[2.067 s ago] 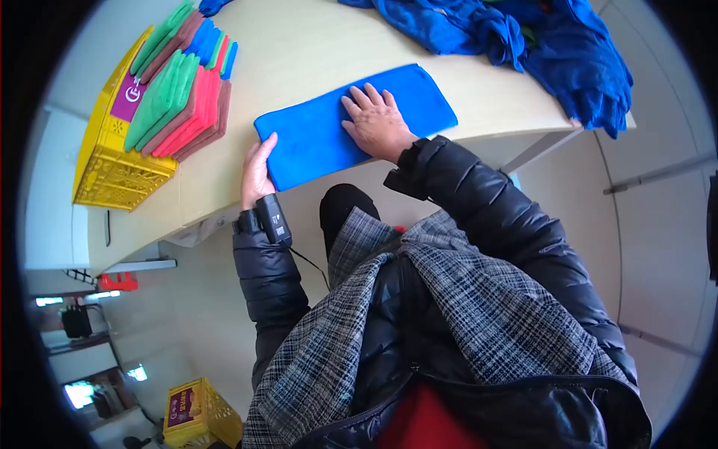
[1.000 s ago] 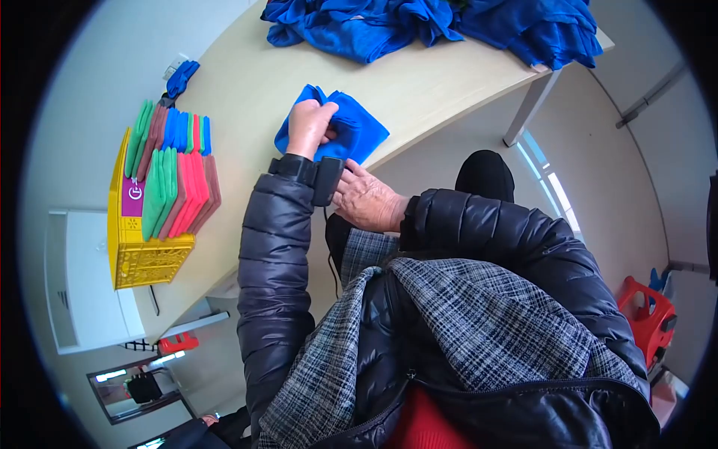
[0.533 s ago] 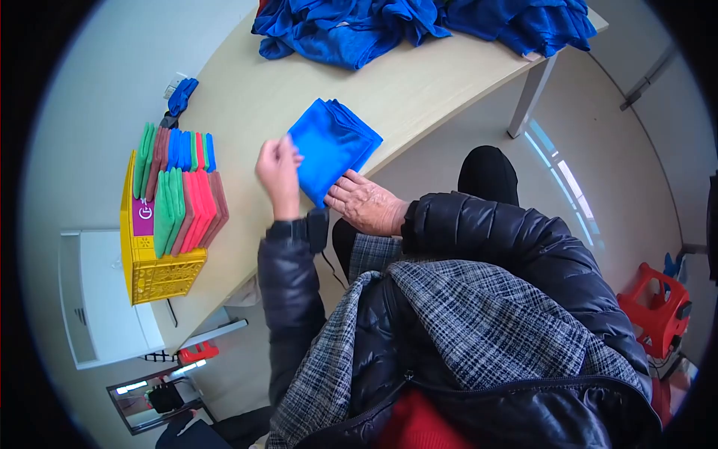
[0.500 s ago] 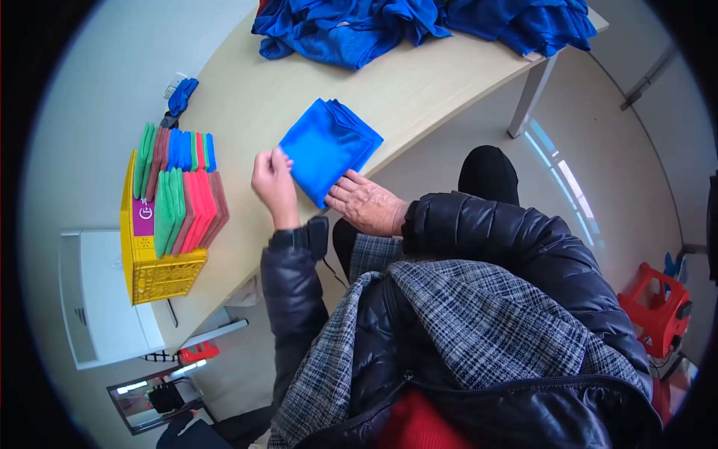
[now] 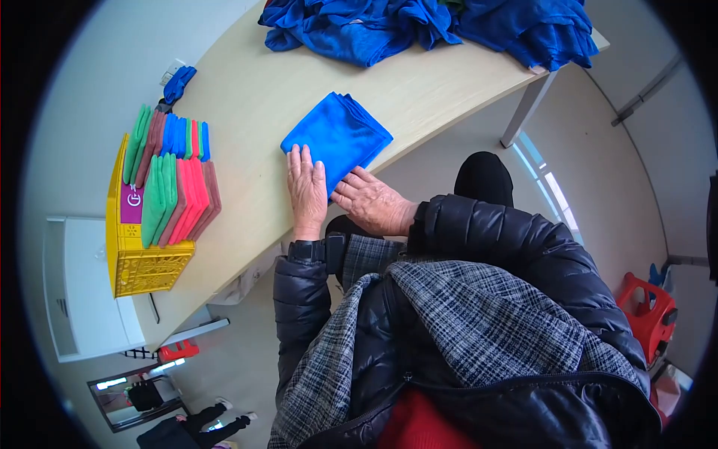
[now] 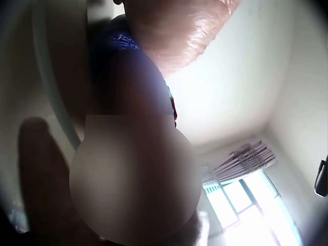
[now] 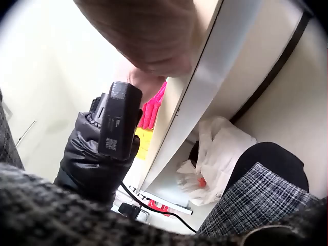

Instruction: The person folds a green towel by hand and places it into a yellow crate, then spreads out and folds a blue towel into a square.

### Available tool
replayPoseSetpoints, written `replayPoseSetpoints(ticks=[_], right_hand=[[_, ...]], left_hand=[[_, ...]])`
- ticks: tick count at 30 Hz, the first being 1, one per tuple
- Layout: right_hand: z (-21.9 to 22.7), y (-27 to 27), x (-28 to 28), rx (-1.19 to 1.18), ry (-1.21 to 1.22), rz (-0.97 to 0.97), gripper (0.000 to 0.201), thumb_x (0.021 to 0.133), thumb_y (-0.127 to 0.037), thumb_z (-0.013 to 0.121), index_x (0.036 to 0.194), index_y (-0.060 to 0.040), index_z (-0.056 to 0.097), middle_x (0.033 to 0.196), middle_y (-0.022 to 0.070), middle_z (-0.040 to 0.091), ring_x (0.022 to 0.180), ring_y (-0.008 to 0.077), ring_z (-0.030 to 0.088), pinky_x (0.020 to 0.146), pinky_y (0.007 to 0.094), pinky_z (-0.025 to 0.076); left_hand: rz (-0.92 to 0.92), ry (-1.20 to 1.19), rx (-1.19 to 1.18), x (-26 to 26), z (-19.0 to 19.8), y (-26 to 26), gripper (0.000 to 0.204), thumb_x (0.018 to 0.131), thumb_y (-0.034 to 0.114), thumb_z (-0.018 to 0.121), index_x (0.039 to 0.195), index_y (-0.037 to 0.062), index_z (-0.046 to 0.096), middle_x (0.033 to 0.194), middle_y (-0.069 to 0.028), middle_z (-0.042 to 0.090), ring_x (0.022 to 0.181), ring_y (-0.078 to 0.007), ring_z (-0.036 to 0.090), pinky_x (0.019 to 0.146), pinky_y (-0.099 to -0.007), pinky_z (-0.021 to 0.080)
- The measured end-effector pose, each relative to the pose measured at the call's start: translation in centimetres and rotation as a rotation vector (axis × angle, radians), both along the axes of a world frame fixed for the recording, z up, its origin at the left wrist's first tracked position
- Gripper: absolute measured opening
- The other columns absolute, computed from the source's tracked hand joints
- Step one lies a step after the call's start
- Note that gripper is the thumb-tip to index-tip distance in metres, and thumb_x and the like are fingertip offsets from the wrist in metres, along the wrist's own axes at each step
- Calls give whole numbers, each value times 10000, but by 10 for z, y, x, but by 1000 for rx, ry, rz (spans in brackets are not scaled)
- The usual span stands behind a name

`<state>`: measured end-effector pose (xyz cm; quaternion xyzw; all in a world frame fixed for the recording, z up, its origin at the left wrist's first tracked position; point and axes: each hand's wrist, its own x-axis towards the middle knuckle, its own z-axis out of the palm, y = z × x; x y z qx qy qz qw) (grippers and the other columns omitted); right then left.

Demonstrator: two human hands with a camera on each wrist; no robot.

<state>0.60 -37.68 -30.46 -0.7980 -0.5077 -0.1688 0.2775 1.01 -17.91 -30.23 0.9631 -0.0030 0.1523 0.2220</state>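
Observation:
A blue cloth (image 5: 340, 133), folded into a small square with layered edges at its far right side, lies near the table's front edge. My left hand (image 5: 305, 191) rests along the cloth's left side, its fingers straight and fingertips over the corner. Close beside it, my right hand (image 5: 374, 203) reaches in from the right with fingers extended, touching the cloth's near edge. In the right wrist view, part of the right hand (image 7: 154, 36) fills the top, and the cloth is out of sight. Dark blurred shapes hide most of the left wrist view.
A yellow crate (image 5: 153, 269) stands at the table's left end, with several folded green, brown, red and blue cloths (image 5: 191, 202) in rows beside and over it. A heap of crumpled blue cloths (image 5: 434, 30) covers the back. A red stool (image 5: 647, 314) stands right on the floor.
The long blue cloth has been folded over into a smaller square. My left hand, lifted and curled beside it half a second ago, now lies on its left corner with straightened fingers.

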Motion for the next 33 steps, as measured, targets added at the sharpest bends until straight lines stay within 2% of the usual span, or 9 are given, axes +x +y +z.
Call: replayPoseSetpoints(ticks=[2, 5, 8, 10, 13, 16, 22, 30, 33], right_hand=[[15, -3, 0, -5, 25, 16, 496, 811, -179, 648, 1267, 6, 587, 1329, 170, 564, 1303, 313, 485, 1162, 479, 313], [50, -14, 6, -343, 549, 191, 478, 829, -179, 653, 1270, -4, 589, 1319, 177, 567, 1295, 326, 486, 1142, 482, 338], [77, 0, 23, -231, 543, 88, 446, 883, -236, 610, 1266, -9, 596, 1349, 193, 555, 1330, 335, 462, 1137, 481, 340], [77, 18, 38, -176, 534, 40, 436, 909, -265, 589, 1265, -12, 600, 1364, 201, 549, 1348, 340, 450, 1134, 480, 341], [36, 56, 65, 52, 90, -203, 491, 981, -364, 510, 1343, -38, 574, 1445, 189, 506, 1416, 341, 388, 1163, 480, 296], [19, 54, 86, -48, 98, -218, 543, 1002, -419, 461, 1390, -48, 546, 1487, 177, 474, 1446, 340, 352, 1180, 482, 262], [23, 41, 103, -166, 96, -265, 590, 1019, -453, 419, 1463, -71, 480, 1543, 155, 427, 1460, 348, 330, 1207, 484, 213], [32, 28, 107, -253, 90, -355, 576, 1013, -427, 441, 1459, -64, 481, 1537, 154, 434, 1443, 337, 357, 1170, 473, 273], [34, 15, 115, -183, 218, -430, 578, 1002, -407, 476, 1459, -54, 470, 1529, 162, 439, 1425, 345, 379, 1147, 482, 304]], left_hand=[[16, 4, 23, -2, -1, 1, 625, 1073, 421, 353, 1536, 3, 323, 1634, -218, 209, 1501, -380, 219, 1215, -457, 195], [11, -47, 194, -2, -4, -1, 627, 1062, 421, 376, 1535, 12, 331, 1629, -221, 212, 1506, -372, 210, 1214, -494, 188], [28, -31, 298, -6, 0, -6, 625, 1051, 410, 399, 1532, 17, 336, 1626, -206, 231, 1509, -363, 206, 1210, -530, 180], [42, -26, 350, -7, 7, -11, 624, 1046, 405, 410, 1531, 19, 339, 1624, -198, 240, 1511, -359, 204, 1207, -547, 177], [73, 54, 252, -6, 22, -21, 614, 1036, 377, 432, 1528, 21, 340, 1621, -164, 261, 1513, -346, 204, 1197, -587, 176], [95, 54, 265, -4, 19, -20, 607, 1035, 362, 441, 1528, 21, 339, 1626, -148, 261, 1516, -338, 202, 1199, -581, 178], [107, 46, 304, -5, 16, -17, 598, 1036, 348, 444, 1529, 26, 341, 1627, -145, 265, 1518, -335, 198, 1203, -579, 176], [134, 54, 251, -14, 22, -21, 591, 1030, 345, 454, 1519, 27, 357, 1619, -149, 282, 1515, -327, 210, 1201, -584, 181], [134, 46, 280, -16, 23, -19, 562, 1041, 349, 446, 1516, 59, 374, 1613, -137, 305, 1500, -329, 252, 1188, -552, 223]])
